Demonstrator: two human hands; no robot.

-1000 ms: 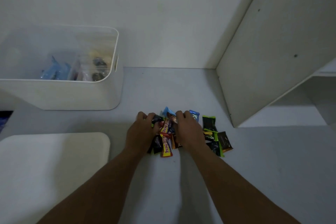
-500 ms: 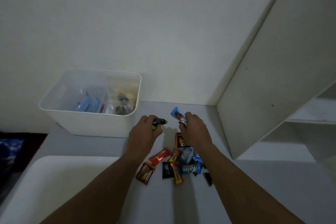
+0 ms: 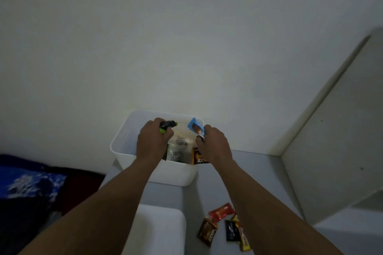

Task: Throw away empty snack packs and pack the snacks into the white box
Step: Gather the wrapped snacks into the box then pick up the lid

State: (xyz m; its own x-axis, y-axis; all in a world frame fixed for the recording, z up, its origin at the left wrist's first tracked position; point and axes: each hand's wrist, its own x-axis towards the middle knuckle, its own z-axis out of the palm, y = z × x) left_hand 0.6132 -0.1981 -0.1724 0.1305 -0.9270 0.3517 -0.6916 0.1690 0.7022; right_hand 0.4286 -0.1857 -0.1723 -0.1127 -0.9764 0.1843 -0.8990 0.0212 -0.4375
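Both hands were over the open white plastic box (image 3: 122, 147) at the back of the grey counter (image 3: 259, 174). Left hand (image 3: 154, 141) fingers were clamped on a black-and-green snack pack (image 3: 168, 126); right hand (image 3: 214, 144) fingers gripped a light-blue snack pack (image 3: 195, 128). Red, brown and black wrapped snacks (image 3: 221, 211) lay on the counter nearer the person, well apart from the box

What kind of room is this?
Probably a home room, perhaps a bedroom: a plain white wall, white shelving over a grey surface, and blue patterned fabric, possibly bedding, to the left.
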